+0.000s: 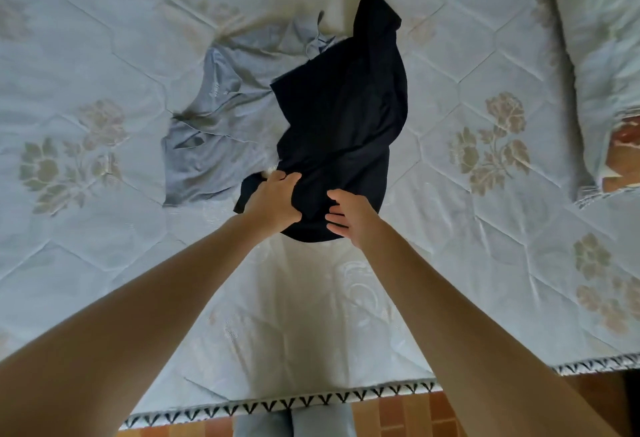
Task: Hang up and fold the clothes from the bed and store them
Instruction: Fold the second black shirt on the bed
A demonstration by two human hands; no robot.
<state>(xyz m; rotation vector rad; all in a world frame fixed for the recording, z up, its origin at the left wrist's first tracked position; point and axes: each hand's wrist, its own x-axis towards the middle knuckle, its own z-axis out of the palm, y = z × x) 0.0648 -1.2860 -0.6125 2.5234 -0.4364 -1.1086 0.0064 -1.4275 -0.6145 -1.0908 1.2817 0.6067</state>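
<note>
- On the bed [450, 97], mid-mattress: black garment [341, 118], crumpled, its near end gathered toward the person, its far end trailing away across the quilted cover.
- Beneath and to its left: grey garment [214, 118], spread and creased, partly overlapped by the black one.
- Left hand [275, 199]: grip clenched on a bunch of black cloth at the garment's near-left edge, fingers curled into the fabric.
- Right hand [346, 215]: fingers spread and relaxed against the near-right edge; grip released, touching but not pinching, as far as can be told.
- At far right: pillow [602, 55], apart from both garments.
- Stage, by judgement: first garment being taken up; nothing yet folded, hung or stored.
- Risk: lifting by one bunched handful may leave the shape unread, so seams and sleeves stay tangled and the fold comes out crooked.
- Risk: the overlap may drag the grey garment along and rumple it further.
- Risk: dark cloth hides its own edges; a wrong hem may be taken for the shoulder line.
</note>
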